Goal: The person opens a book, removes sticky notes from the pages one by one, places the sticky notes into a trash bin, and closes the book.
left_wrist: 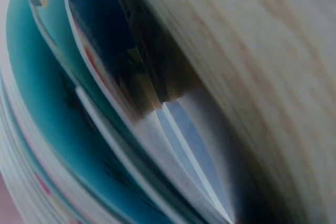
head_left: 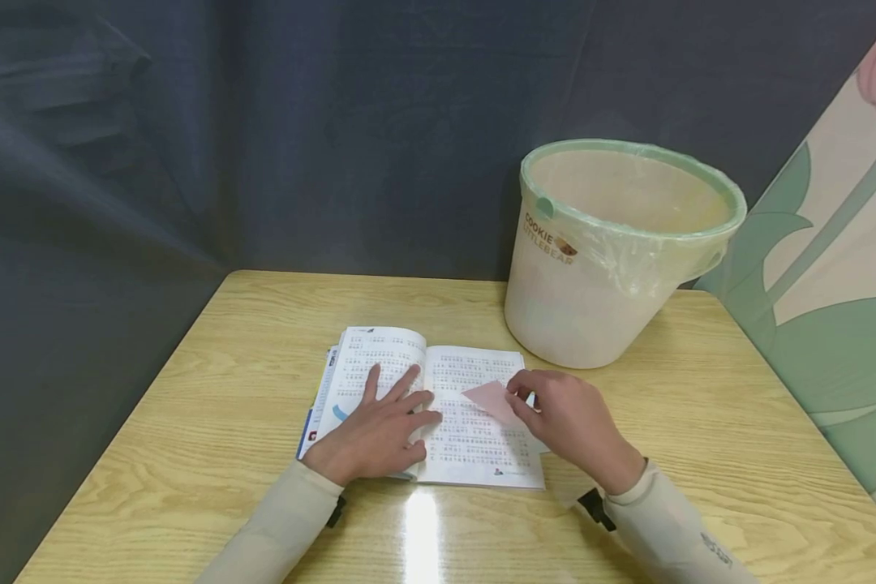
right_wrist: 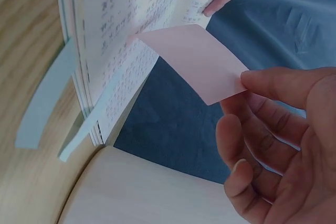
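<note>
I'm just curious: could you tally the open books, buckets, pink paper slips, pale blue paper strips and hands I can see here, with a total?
Open book: 1
Bucket: 1
Pink paper slip: 1
Pale blue paper strips: 2
Hands: 2 (left hand, right hand)
Total: 7

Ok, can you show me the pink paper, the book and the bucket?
Pink paper [right_wrist: 197, 61], right wrist view: its middle.
Book [head_left: 463, 444], head view: its right page.
Bucket [head_left: 577, 296], head view: its front wall.
</note>
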`<action>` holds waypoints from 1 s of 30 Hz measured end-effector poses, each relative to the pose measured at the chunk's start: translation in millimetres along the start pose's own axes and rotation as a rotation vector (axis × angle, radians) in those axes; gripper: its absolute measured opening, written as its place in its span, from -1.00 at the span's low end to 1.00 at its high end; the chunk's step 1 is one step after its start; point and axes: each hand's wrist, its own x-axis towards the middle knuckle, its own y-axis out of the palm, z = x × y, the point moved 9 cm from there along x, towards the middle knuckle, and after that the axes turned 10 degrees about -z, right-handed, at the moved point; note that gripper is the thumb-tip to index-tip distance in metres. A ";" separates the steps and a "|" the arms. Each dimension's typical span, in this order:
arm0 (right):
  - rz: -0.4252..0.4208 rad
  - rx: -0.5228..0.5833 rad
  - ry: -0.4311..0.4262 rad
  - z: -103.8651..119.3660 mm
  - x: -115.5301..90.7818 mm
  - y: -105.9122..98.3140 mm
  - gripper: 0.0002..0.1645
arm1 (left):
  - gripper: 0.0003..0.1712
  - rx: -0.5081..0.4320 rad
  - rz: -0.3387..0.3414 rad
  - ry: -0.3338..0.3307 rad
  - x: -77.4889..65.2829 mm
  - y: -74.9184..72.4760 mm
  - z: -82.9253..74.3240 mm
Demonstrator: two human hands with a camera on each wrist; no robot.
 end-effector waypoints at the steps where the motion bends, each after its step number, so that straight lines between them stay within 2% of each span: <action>1: 0.000 -0.001 0.004 -0.9 0.2 -0.5 -0.90 | -0.50 -0.001 -0.001 0.001 -0.1 -0.4 -0.1; 8: 0.013 0.002 0.020 -6.7 1.6 -1.7 -0.90 | -0.50 0.007 0.002 0.001 0.0 -0.6 0.4; 24: -0.035 -0.059 0.032 -18.0 1.6 -8.1 -0.92 | -0.50 0.008 0.003 0.003 0.5 0.1 0.6; 30: -0.025 -0.074 0.045 -20.6 2.0 -8.4 -0.89 | -0.49 0.002 0.007 -0.004 -0.3 1.1 1.0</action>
